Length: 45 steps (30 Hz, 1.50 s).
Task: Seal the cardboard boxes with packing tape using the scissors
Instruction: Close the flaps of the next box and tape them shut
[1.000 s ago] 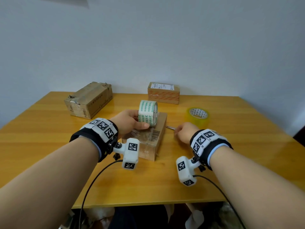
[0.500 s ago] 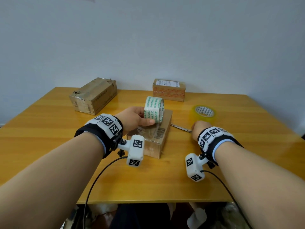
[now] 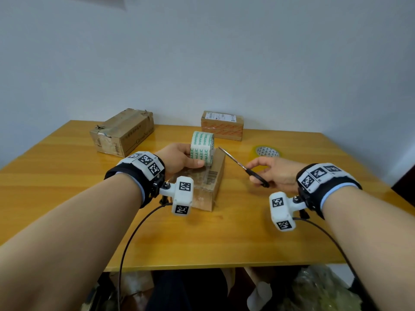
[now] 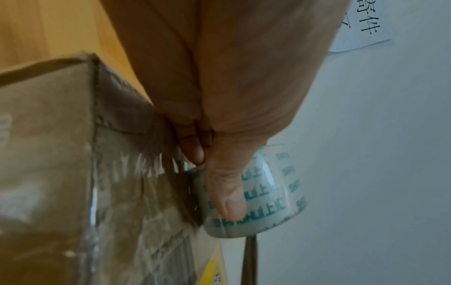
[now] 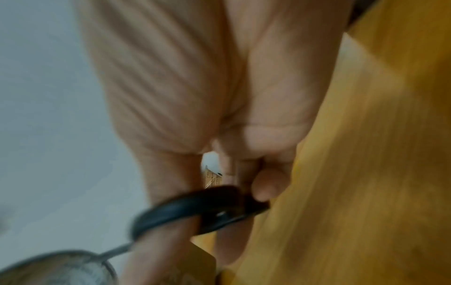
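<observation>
The roll of tape (image 3: 202, 148) in my left hand (image 3: 179, 158) carries rows of green printed characters too blurred to read, and the box (image 3: 207, 180) under it shows a barcode. A white label sits on the small box (image 3: 222, 125) by the wall; its print is too small to make out. Half a second ago my right hand (image 3: 272, 173) was down at the scissors (image 3: 243, 167) on the table (image 3: 202, 239); now it holds them lifted, fingers through the black handles, blades apparently closed and pointing at the roll. My left fingers and thumb curl around the roll, standing it on edge on the box top.
</observation>
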### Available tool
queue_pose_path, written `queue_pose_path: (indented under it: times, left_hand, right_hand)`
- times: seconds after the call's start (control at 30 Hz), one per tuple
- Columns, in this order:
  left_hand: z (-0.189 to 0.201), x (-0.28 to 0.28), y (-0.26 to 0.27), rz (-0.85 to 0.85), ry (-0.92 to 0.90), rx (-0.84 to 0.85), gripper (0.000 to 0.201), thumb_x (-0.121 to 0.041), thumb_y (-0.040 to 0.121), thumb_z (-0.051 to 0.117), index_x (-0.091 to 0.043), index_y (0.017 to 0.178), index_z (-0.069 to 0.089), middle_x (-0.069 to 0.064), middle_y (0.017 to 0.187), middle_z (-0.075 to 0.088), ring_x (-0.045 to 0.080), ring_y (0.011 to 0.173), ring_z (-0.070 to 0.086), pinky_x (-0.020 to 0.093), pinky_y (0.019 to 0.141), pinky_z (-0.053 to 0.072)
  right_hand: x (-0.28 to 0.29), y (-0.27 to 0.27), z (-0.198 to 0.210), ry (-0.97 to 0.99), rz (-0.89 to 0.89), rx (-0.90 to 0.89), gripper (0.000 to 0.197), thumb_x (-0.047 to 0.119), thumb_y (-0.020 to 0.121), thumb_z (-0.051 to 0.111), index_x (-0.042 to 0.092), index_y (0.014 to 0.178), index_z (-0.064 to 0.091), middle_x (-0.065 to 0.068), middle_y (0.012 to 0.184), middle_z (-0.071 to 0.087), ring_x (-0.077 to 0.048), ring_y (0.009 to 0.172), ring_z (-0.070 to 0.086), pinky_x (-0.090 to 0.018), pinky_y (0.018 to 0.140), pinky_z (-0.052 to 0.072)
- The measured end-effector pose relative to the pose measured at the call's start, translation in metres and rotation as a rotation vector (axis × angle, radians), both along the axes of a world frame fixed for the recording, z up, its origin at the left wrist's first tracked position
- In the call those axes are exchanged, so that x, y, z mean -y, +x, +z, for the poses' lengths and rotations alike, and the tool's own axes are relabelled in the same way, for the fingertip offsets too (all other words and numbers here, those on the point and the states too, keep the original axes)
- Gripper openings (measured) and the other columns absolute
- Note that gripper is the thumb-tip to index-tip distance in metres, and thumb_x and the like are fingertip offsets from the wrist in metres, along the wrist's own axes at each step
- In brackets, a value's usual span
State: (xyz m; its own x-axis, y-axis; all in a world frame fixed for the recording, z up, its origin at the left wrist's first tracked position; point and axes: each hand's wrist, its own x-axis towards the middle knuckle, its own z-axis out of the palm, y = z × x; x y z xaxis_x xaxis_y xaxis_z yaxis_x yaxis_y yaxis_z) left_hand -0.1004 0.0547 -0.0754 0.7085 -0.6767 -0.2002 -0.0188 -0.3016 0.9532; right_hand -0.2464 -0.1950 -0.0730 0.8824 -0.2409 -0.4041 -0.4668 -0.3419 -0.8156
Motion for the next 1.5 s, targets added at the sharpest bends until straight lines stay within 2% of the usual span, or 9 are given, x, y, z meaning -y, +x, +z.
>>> queue_pose_path:
  times: [0.3, 0.43, 0.67, 0.87, 1.1, 1.2, 1.33, 1.43, 1.5]
  left_hand:
    - [0.007, 0.002, -0.009, -0.002, -0.029, -0.017, 0.029, -0.001, 0.088, 0.066, -0.013, 0.114, 0.068, 0.007, 0.098, 0.076, 0.022, 0.089, 0.074, 0.035, 0.074, 0.059]
    - [0.008, 0.007, -0.013, -0.008, -0.082, -0.008, 0.025, 0.004, 0.088, 0.064, -0.009, 0.108, 0.07, 0.004, 0.092, 0.077, 0.014, 0.078, 0.074, 0.022, 0.062, 0.056]
    - [0.01, 0.015, -0.011, -0.038, -0.091, 0.025, 0.026, 0.008, 0.086, 0.064, -0.007, 0.106, 0.071, 0.004, 0.092, 0.077, 0.015, 0.082, 0.074, 0.023, 0.068, 0.057]
    - [0.009, 0.018, -0.009, -0.026, -0.069, 0.033, 0.025, 0.006, 0.087, 0.064, -0.011, 0.103, 0.071, 0.0, 0.087, 0.077, 0.011, 0.078, 0.073, 0.021, 0.064, 0.056]
    - [0.005, 0.021, -0.007, 0.071, -0.071, -0.044, 0.029, 0.002, 0.087, 0.066, -0.016, 0.109, 0.071, 0.002, 0.096, 0.077, 0.018, 0.088, 0.074, 0.03, 0.069, 0.059]
    - [0.004, 0.024, -0.009, 0.094, -0.069, -0.025, 0.03, 0.0, 0.086, 0.068, -0.015, 0.112, 0.071, 0.004, 0.102, 0.076, 0.022, 0.098, 0.072, 0.042, 0.086, 0.058]
    - [0.005, 0.029, -0.013, 0.132, -0.119, -0.051, 0.026, 0.002, 0.088, 0.065, -0.011, 0.11, 0.07, 0.007, 0.095, 0.076, 0.017, 0.079, 0.073, 0.035, 0.072, 0.059]
    - [0.006, 0.031, -0.014, 0.149, -0.129, -0.063, 0.029, 0.003, 0.087, 0.066, -0.01, 0.113, 0.07, 0.008, 0.098, 0.076, 0.021, 0.086, 0.073, 0.041, 0.082, 0.059]
    - [0.007, 0.032, -0.014, 0.17, -0.165, -0.098, 0.028, 0.003, 0.087, 0.065, -0.01, 0.112, 0.07, 0.011, 0.102, 0.075, 0.019, 0.081, 0.074, 0.036, 0.073, 0.06]
  right_hand:
    - [-0.006, -0.008, 0.021, -0.277, 0.25, -0.019, 0.058, 0.042, 0.052, 0.091, 0.028, 0.105, 0.072, -0.003, 0.093, 0.064, -0.017, 0.085, 0.058, -0.034, 0.084, 0.049]
    - [-0.008, 0.0, 0.017, -0.269, 0.263, -0.003, 0.049, 0.038, 0.057, 0.093, 0.029, 0.102, 0.073, 0.0, 0.094, 0.065, -0.015, 0.087, 0.059, -0.037, 0.091, 0.05]
    - [-0.01, 0.015, 0.008, -0.314, 0.236, 0.091, 0.036, 0.03, 0.067, 0.092, 0.03, 0.097, 0.073, 0.004, 0.092, 0.066, -0.014, 0.088, 0.06, -0.037, 0.09, 0.05]
    - [-0.01, 0.019, 0.012, -0.363, 0.286, 0.088, 0.033, 0.019, 0.072, 0.089, 0.025, 0.1, 0.072, 0.012, 0.072, 0.067, 0.0, 0.065, 0.061, -0.016, 0.064, 0.046]
    - [-0.012, 0.022, 0.016, -0.452, 0.313, 0.129, 0.03, 0.018, 0.074, 0.089, 0.023, 0.099, 0.073, 0.012, 0.066, 0.07, 0.004, 0.055, 0.062, -0.008, 0.054, 0.045]
    - [-0.012, 0.021, 0.01, -0.44, 0.303, 0.138, 0.032, 0.016, 0.074, 0.089, 0.018, 0.101, 0.073, 0.009, 0.064, 0.068, 0.0, 0.054, 0.062, -0.013, 0.056, 0.047]
    - [-0.011, 0.019, 0.002, -0.418, 0.28, 0.152, 0.03, 0.015, 0.072, 0.09, 0.024, 0.092, 0.07, 0.008, 0.065, 0.068, -0.004, 0.057, 0.063, -0.02, 0.062, 0.051]
    - [-0.013, 0.017, 0.0, -0.4, 0.268, 0.155, 0.03, 0.015, 0.072, 0.09, 0.026, 0.091, 0.069, 0.008, 0.066, 0.068, -0.005, 0.058, 0.064, -0.019, 0.061, 0.051]
    - [-0.013, 0.016, 0.002, -0.4, 0.249, 0.16, 0.032, 0.018, 0.072, 0.09, 0.028, 0.093, 0.069, 0.007, 0.071, 0.068, -0.005, 0.061, 0.063, -0.019, 0.061, 0.051]
